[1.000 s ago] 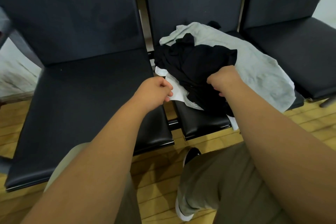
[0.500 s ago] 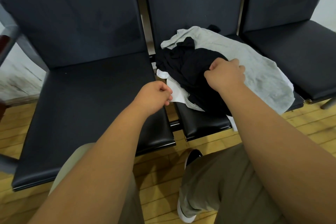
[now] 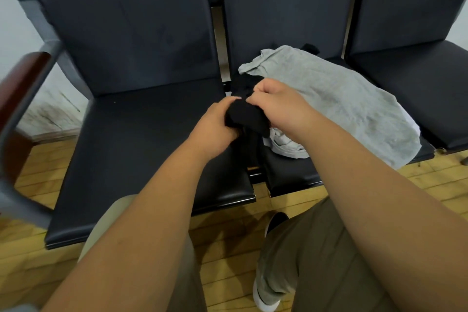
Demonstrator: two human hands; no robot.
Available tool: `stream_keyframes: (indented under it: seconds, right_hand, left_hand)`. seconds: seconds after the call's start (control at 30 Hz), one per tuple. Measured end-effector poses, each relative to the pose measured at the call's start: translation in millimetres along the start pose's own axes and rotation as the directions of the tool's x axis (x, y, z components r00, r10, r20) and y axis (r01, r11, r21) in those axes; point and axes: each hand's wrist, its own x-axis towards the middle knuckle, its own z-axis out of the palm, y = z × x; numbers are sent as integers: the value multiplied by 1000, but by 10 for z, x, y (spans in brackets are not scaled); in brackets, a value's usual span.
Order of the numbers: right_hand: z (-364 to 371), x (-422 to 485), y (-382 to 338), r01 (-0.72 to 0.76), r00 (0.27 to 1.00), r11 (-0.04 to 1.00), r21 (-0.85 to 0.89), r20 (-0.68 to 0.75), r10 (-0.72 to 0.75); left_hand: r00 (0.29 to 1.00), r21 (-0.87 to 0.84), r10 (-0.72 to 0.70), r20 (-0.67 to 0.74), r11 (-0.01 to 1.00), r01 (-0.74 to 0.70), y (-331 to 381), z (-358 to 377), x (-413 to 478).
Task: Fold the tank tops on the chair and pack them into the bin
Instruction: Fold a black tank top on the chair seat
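Gripping black tank top, both hands

Left hand and right hand both have fingers curled tight on the black tank top. It is a bunched, matte soft knit, lifted over the gap between two chair seats with its tail hanging down. The grey tank top, a heathered jersey, is spread crumpled on the middle chair. A white garment lies wadded under the grey one. The seats are smooth dark leatherette.
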Motion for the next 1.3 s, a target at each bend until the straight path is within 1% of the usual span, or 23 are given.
stream_keyframes:
  seconds: [0.13, 0.23, 0.33, 0.4, 0.47, 0.5, 0.53, 0.63, 0.67, 0.73, 0.83, 0.87, 0.9, 0.93, 0.97, 1.0, 1.03, 1.07, 1.13, 1.17, 1.2, 1.23, 1.3]
  right_hand:
    - [190, -60, -178, 4, 1000, 995, 104, 27, -7]
    - [322, -87, -309, -41, 998, 948, 316, 50, 26]
    - [435, -115, -427, -128, 990, 842, 524, 113, 81]
    - [539, -139, -466, -225, 971, 736, 639, 213, 113]
    - [613, -180, -488, -306, 947, 629, 715, 299, 121]
    - [658, -194, -501, -324, 938, 608, 724, 330, 107]
    - [694, -219, -520, -332, 928, 615, 716, 364, 78]
    - [854, -307, -572, -330, 876, 723, 607, 482, -4]
    - [920, -333, -577, -318, 864, 767, 557, 503, -7]
    - [1049, -366, -568, -274, 878, 853, 444, 477, 34]
    - [1178, -407, -586, -209, 914, 931, 301, 398, 77]
    - [1198, -404, -593, -196, 926, 939, 283, 369, 82]
    - [1218, -396, -595, -200, 932, 936, 291, 350, 90]
    - [1238, -379, -591, -220, 936, 924, 311, 335, 110]
    - [1267, -350, -577, -246, 940, 911, 330, 312, 140]
    - [1297, -316, -558, -275, 943, 896, 350, 282, 179]
    - [1332, -277, -539, -311, 940, 869, 385, 260, 221]
    - [1367, -246, -530, -354, 930, 819, 451, 264, 256]
    - [1411, -210, -527, -432, 901, 680, 593, 312, 300]
    - [1413, -210, -538, -458, 889, 622, 635, 330, 317]
    - [1404, -211, -547, -476, 879, 575, 665, 346, 327]
    - [1394, -218, -557, -485, 874, 536, 691, 359, 328]
    - [1376, -218, -576, -493, 868, 477, 728, 374, 326]
  left_hand:
    - [993, -67, -64, -99, 996, 58, 103, -312, -215]
    - [987, -167, -107, -116, 982, 86, 151, -569, -386]
    - [987, -305, -110, -114, 950, 71, 214, -784, -625]
    - [987, -370, -127, -95, 925, 84, 234, -908, -797]
    - [981, -448, -175, -82, 886, 121, 213, -993, -918]
    - [973, -493, -213, -84, 858, 145, 184, -1041, -977]
    - [963, -533, -257, -84, 828, 174, 152, -1086, -1031]
    - [927, -597, -366, -79, 763, 250, 50, -1207, -1165]
    - [917, -609, -390, -81, 748, 264, 20, -1244, -1197]
    - [900, -619, -425, -99, 734, 279, -47, -1306, -1251]
    - [880, -572, -444, -167, 771, 281, -195, -1389, -1293]
    - [874, -518, -436, -215, 810, 276, -247, -1417, -1297]
    - [869, -397, -403, -287, 876, 275, -312, -1448, -1287]
    - [864, -215, -349, -363, 933, 287, -380, -1473, -1272]
    - [860, -5, -295, -417, 947, 322, -428, -1485, -1262]
    - [860, 148, -246, -446, 928, 342, -441, -1480, -1260]
    - [875, 213, -211, -435, 921, 328, -448, -1468, -1251]
    - [905, 204, -191, -381, 937, 284, -430, -1455, -1254]
    - [971, 47, -192, -141, 979, 200, -317, -1399, -1299]
    - [981, -4, -192, -9, 981, 192, -264, -1360, -1323]
    - [980, -3, -180, 81, 983, 181, -222, -1319, -1339]
    - [978, 35, -173, 115, 985, 170, -199, -1283, -1342]
    - [988, 151, -147, 37, 979, 140, -215, -1218, -1291]
